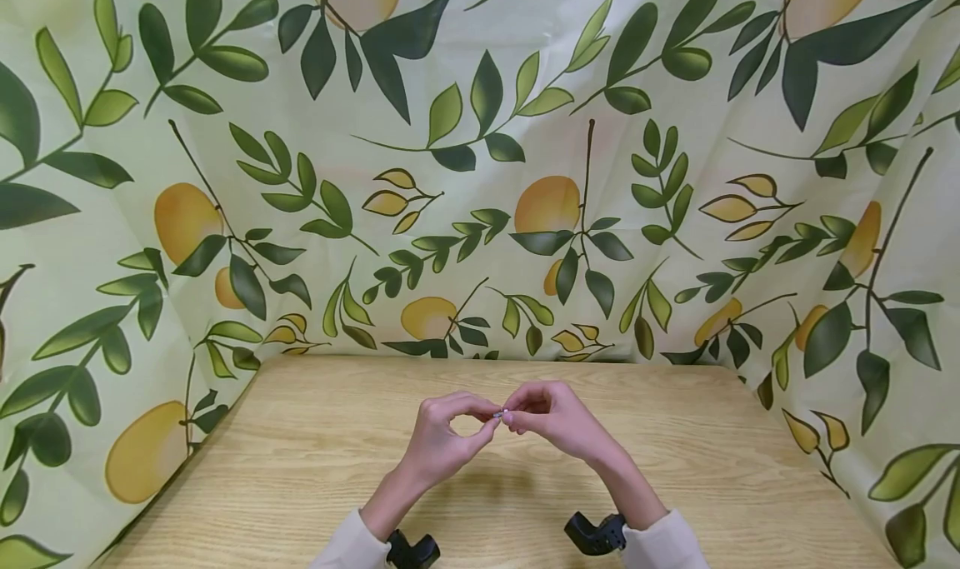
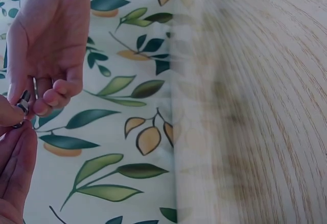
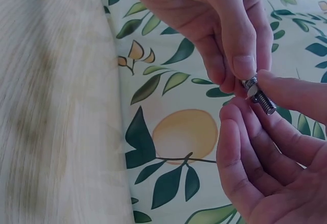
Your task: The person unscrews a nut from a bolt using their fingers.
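Observation:
Near the middle of the table, both hands meet at a small metal bolt (image 3: 269, 105) with a nut (image 3: 252, 90) on its threads. My left hand (image 1: 444, 436) pinches one end of the bolt between thumb and forefinger, making a ring shape. In the right wrist view that left hand (image 3: 212, 20) comes from the top, thumb over the bolt's end. My right hand (image 1: 558, 419) has thumb and fingertips round the nut; its palm shows at the lower right (image 3: 286, 183). Bare threads stick out toward the right palm. Fingertips partly hide the metal in the left wrist view.
Beneath the hands lies a light wood-grain table (image 1: 315, 469). A cloth (image 1: 480, 219) printed with leaves and orange fruit hangs behind it and along the sides. Black wrist devices (image 1: 596, 534) sit at both white sleeves (image 1: 663, 544).

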Motion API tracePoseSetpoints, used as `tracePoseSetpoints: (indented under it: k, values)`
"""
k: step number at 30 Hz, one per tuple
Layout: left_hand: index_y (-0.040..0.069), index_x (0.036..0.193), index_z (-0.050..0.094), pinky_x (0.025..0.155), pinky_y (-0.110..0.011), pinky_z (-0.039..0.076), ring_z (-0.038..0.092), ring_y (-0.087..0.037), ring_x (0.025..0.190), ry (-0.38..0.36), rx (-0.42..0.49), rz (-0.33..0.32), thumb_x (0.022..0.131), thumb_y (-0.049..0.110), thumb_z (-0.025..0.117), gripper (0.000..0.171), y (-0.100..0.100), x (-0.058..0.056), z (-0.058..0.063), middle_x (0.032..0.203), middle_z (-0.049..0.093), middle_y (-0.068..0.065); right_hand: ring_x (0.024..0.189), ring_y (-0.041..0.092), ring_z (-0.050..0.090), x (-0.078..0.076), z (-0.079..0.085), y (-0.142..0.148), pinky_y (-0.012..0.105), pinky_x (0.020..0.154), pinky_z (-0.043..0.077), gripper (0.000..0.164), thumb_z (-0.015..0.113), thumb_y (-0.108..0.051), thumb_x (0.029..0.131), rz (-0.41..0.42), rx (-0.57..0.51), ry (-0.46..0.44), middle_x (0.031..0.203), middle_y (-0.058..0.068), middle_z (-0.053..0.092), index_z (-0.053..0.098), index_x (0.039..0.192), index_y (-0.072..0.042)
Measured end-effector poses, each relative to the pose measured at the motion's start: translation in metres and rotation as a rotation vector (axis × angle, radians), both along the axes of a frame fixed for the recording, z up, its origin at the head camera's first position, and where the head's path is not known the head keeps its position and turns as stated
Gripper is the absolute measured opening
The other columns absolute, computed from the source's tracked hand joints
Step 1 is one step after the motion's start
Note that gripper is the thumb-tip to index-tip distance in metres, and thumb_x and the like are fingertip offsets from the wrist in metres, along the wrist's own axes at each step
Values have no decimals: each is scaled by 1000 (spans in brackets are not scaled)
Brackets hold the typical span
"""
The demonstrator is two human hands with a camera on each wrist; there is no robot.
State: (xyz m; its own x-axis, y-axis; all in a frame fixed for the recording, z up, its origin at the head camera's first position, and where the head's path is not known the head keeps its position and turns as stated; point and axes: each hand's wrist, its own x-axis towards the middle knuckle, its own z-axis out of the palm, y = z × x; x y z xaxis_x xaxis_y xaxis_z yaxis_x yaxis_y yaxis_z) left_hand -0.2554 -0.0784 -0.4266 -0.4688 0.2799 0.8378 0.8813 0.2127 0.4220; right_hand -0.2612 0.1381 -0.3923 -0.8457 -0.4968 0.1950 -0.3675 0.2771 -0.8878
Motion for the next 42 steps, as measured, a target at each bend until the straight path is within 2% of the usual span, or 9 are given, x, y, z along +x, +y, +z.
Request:
tracePoseSetpoints:
  k: [5, 9, 13, 16, 20, 27, 33, 38, 42]
  values:
    - [9, 93, 80, 71, -21, 62, 75, -11, 75, 8, -3, 9, 81, -6, 79, 19, 0, 0, 0, 86, 80, -5, 78, 18, 70, 0, 1, 1, 28, 73, 61, 24, 70, -21, 99, 9, 13, 3, 89, 13, 74, 73, 104, 3]
    - [8, 93, 80, 71, -20, 62, 75, -11, 74, 28, -1, 12, 81, -7, 79, 19, 0, 0, 0, 86, 80, -5, 76, 16, 71, -2, 1, 1, 31, 75, 63, 26, 65, -21, 102, 44, 25, -10, 91, 19, 74, 73, 104, 4]
    - [9, 93, 80, 71, -19, 62, 75, -10, 75, 7, -3, 13, 82, -5, 80, 18, 1, 1, 1, 86, 80, -3, 78, 15, 70, 0, 2, 1, 28, 74, 61, 21, 69, -19, 98, 20, 21, -4, 91, 16, 74, 73, 104, 1]
    - [9, 93, 80, 72, -19, 61, 75, -10, 76, -6, -5, 15, 82, -4, 80, 17, 1, 1, 2, 87, 80, -2, 79, 21, 71, 0, 2, 2, 27, 72, 60, 21, 72, -19, 96, -2, 23, 3, 89, 11, 74, 72, 105, 0]
    - [9, 93, 80, 72, -20, 62, 75, -10, 76, -13, -2, 24, 82, -4, 80, 17, 0, 1, 2, 87, 80, -3, 80, 31, 72, -1, 1, 1, 32, 73, 63, 23, 69, -20, 99, 12, 24, 5, 89, 15, 75, 73, 104, 2]
    - [8, 92, 80, 70, -25, 63, 75, -9, 76, -22, 2, 29, 81, -3, 81, 16, 1, 2, 0, 87, 80, -3, 78, 17, 70, 0, 0, 1, 27, 72, 61, 21, 70, -17, 97, 11, 17, 6, 89, 17, 73, 71, 105, 3]
    - [8, 91, 80, 71, -22, 62, 75, -10, 75, -9, -2, 37, 80, -5, 81, 16, 1, 3, 2, 85, 80, -3, 77, 18, 71, -2, -1, 2, 31, 74, 63, 28, 66, -20, 101, 36, 8, -8, 90, 17, 74, 70, 107, 7]
    - [8, 92, 80, 71, -23, 63, 75, -9, 76, -30, -3, 34, 82, -3, 81, 15, 1, 2, 2, 86, 80, -3, 80, 24, 71, -1, 0, 2, 29, 72, 61, 21, 71, -18, 97, 8, 13, 1, 89, 11, 73, 70, 107, 1]
    - [8, 91, 80, 71, -22, 62, 75, -10, 75, -16, -2, 36, 81, -4, 81, 16, 0, 1, 2, 85, 80, -2, 79, 23, 72, -1, 0, 2, 29, 73, 62, 24, 67, -20, 101, 24, 15, -9, 89, 12, 73, 71, 108, 2]
